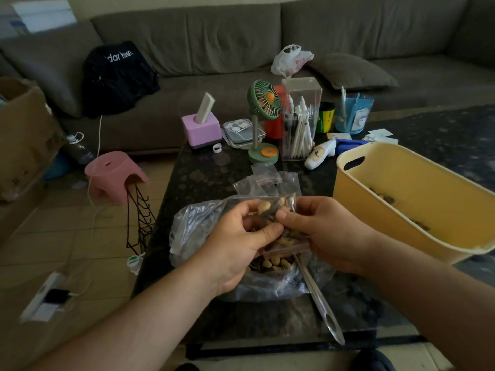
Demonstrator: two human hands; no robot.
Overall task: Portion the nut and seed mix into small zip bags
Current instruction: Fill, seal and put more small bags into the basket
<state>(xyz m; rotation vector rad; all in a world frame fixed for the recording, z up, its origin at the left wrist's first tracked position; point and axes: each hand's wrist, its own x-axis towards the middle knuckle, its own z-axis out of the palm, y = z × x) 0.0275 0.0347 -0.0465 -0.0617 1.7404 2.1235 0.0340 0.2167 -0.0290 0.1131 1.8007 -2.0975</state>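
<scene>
Head view, the only one I have: both hands meet over the dark stone table (203, 180), working a small zip bag (278, 210) filled with nut and seed mix. My left hand (238, 236) has its fingers curled round the left side of the bag, thumb laid across the front. My right hand (321, 231) pinches the bag from the right, thumb tip pressing the plastic near the middle, fingers wrapped behind. The bag's red-striped zip edge (286, 247) points toward me, at the lower end.

Directly beneath the hands sits a large crumpled clear bag (192, 223) holding more of the mix (273, 263), pale peanuts and dark seeds visible in its mouth. A metal spoon (321, 303) has its bowl end in that bag and its handle running out toward me and to the right. Just beyond the hands lie empty small zip bags (267, 178), flat on the table. To the right stands a yellow plastic tub (401, 210) with a few filled items lying on its bottom; I cannot tell exactly what they are.

Farther back I see a green desk fan (263, 103), a pink tissue box (202, 129) and a clear pen holder (300, 116). A grey sofa (214, 36) runs behind the table.
</scene>
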